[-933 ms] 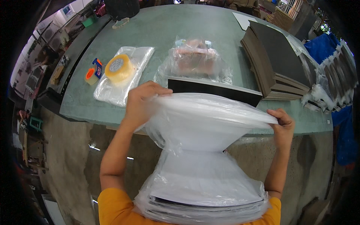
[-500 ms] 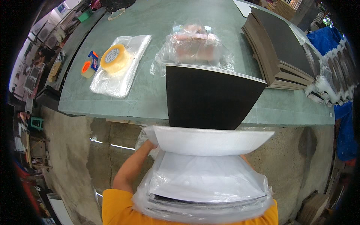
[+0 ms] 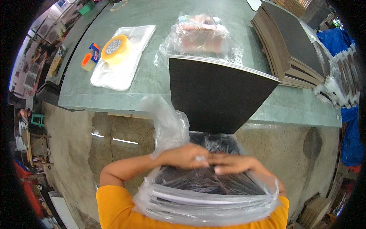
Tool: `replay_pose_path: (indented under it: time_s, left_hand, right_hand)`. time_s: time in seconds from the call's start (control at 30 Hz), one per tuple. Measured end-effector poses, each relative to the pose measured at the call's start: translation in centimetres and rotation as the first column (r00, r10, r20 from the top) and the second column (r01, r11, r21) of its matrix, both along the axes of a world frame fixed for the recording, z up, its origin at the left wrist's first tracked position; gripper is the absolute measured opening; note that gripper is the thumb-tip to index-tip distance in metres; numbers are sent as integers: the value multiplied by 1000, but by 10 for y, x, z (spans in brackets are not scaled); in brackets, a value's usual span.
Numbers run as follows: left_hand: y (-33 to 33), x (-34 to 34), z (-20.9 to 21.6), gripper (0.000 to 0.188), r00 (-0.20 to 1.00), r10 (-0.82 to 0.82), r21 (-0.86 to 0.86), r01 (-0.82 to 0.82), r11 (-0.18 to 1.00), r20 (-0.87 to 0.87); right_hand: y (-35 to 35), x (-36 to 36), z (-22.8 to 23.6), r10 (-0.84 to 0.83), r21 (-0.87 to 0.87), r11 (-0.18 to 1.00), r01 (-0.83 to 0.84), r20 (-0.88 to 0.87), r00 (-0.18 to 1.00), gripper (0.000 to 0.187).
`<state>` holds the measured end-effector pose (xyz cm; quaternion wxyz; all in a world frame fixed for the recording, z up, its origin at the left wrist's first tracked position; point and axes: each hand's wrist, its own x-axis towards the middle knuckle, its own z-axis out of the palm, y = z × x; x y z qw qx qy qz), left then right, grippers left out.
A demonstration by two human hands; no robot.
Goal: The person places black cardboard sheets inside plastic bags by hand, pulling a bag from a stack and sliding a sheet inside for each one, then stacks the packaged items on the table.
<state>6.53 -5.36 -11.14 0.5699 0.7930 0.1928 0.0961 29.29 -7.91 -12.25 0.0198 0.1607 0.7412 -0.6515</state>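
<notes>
Close to my body lies a bundle of flat panels inside a clear plastic bag [image 3: 213,210]; dark surface shows through the film on its upper face. My left hand [image 3: 190,156] presses on this face, its fingers curled over gathered film. Beside it, my right hand [image 3: 234,164] lies with fingers stretched out across the film; both fingertips almost meet and are slightly blurred. A loose flap of film [image 3: 169,126] stands up past my left wrist. Just beyond the bundle, a black panel stack [image 3: 221,93] with pale edges leans toward the green table [image 3: 114,100].
On the table, a roll of clear tape [image 3: 114,50] rests on folded plastic bags [image 3: 131,72], next to a small tape dispenser [image 3: 90,57]. A plastic-wrapped bundle [image 3: 202,38] lies behind the black panels. Stacked dark boards [image 3: 293,42] stand at the right.
The white sheet that stood upright across my hands has gone from view. Both hands now show on the bag, dark surface shows where white was, and a film flap rises on the left.
</notes>
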Motion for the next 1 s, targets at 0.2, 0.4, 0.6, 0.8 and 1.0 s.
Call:
replay_pose_path:
  time_s: [0.2,0.4,0.6,0.8,1.0]
  left_hand:
    - [33,-9,-157,31,892,293,118,-269,956,-345]
    - [97,61,32,26,720,530,73,-621,781,448]
    - [115,24,79,32,640,697,-126,-701,702,322]
    - [98,42,48,34,974,198,65,-192,979,-109]
    - [78,41,-36,51,906,-370,-511,223,830,-206]
  right_hand:
    - [23,22,-88,-268,55,961,272,429,863,65]
    - [60,-22,23,-834,-331,528,782,-31,550,24]
    - [60,7,42,-372,22,925,379,-147,916,36]
    - [51,-10,52,-175,285,948,144,89,980,28]
    - [43,-1,45,-658,484,556,676,-241,714,8]
